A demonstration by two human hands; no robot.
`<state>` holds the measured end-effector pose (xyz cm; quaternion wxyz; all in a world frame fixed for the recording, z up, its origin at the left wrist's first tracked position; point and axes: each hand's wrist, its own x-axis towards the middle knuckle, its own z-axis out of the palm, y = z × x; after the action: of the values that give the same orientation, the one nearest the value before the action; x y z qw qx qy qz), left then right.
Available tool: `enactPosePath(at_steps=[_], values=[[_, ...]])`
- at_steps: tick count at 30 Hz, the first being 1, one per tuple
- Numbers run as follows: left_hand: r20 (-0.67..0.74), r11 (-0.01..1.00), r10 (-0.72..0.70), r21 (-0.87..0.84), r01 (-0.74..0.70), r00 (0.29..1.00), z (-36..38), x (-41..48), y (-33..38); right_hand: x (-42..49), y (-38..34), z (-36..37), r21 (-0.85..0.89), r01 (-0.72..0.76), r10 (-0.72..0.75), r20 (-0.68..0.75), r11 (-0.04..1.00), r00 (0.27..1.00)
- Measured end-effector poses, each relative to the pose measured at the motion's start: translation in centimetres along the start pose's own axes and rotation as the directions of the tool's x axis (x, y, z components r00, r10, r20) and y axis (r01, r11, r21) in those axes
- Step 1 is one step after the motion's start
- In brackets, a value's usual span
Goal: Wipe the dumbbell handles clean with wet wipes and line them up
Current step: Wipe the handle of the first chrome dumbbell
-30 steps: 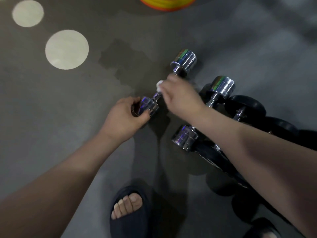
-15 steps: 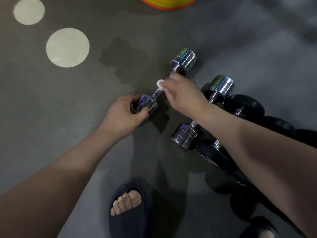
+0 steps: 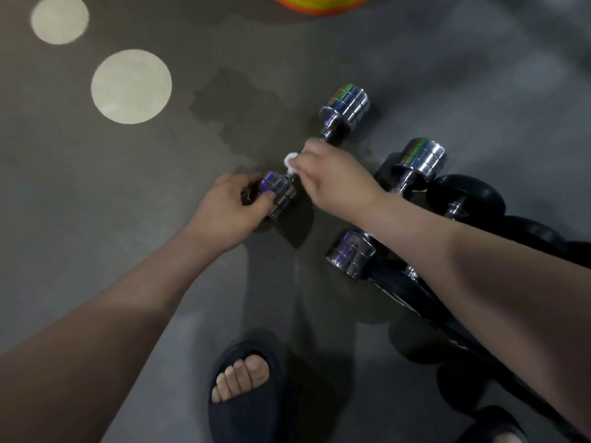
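The left hand (image 3: 232,207) grips the near end of a chrome dumbbell (image 3: 347,105) on the floor (image 3: 96,203); the right hand (image 3: 334,182) presses a pinched white wet wipe (image 3: 290,161) against its handle (image 3: 329,134) — other dumbbells (image 3: 419,158) lie just right of that hand.

grey floor (image 3: 96,219), two pale round spots (image 3: 131,86), yellow-orange object (image 3: 319,3) at top edge, dark slipper (image 3: 243,414)

A gym; chrome dumbbells (image 3: 419,159) lie beside black dumbbells (image 3: 470,195).
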<state>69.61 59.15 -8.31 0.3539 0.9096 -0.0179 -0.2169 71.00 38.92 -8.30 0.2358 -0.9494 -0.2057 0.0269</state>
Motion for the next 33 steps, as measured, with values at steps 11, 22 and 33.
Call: enactPosePath(at_steps=[11,22,33], values=[[-0.09,0.99,-0.004,-0.143,-0.009,0.996,-0.1,0.1,0.1,0.2,0.4,0.5,0.003,0.009,-0.009,0.046,1.0,0.999],[-0.197,0.998,-0.022,-0.064,0.009,0.98,-0.4,0.8,-0.6,0.7,-0.3,1.4,-0.029,-0.033,0.034,0.021,0.999,0.999],[-0.208,0.995,-0.076,-0.072,0.063,0.975,-0.7,1.4,-0.7,2.2,1.4,0.9,0.206,-0.353,0.376,-0.083,0.913,0.923]])
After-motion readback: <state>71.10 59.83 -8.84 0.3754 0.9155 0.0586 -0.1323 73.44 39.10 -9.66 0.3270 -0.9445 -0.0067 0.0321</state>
